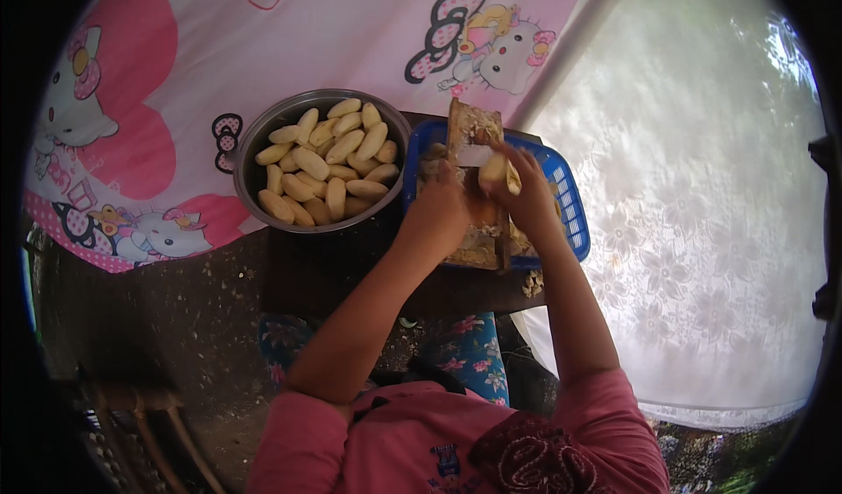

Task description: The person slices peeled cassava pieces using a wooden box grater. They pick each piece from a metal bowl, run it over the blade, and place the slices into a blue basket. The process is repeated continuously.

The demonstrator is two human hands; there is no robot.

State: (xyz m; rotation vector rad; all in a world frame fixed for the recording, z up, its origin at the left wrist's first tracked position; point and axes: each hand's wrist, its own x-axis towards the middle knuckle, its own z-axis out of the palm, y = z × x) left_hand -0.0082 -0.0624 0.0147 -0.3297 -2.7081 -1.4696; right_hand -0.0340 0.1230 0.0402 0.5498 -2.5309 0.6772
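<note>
A wooden slicer board point(476, 124) with a pale metal blade plate point(474, 155) at its middle lies across a blue plastic basket point(572, 197). My left hand point(436, 216) is closed on the board's left side, its fingertips partly hidden. In my right hand point(533, 203), fingers are wrapped round a peeled banana point(494, 170), held at the board just right of the blade plate. Pale scraps stick to the board's wood. To the left of the basket stands a round metal pot point(245, 199) heaped with peeled bananas point(330, 162).
Pot and basket rest on a dark low table point(351, 270). A pink printed cloth point(333, 38) hangs behind, and a white lace curtain point(675, 213) borders the right. Wooden furniture point(140, 402) stands at the lower left. Small scraps point(532, 283) lie near the table's edge.
</note>
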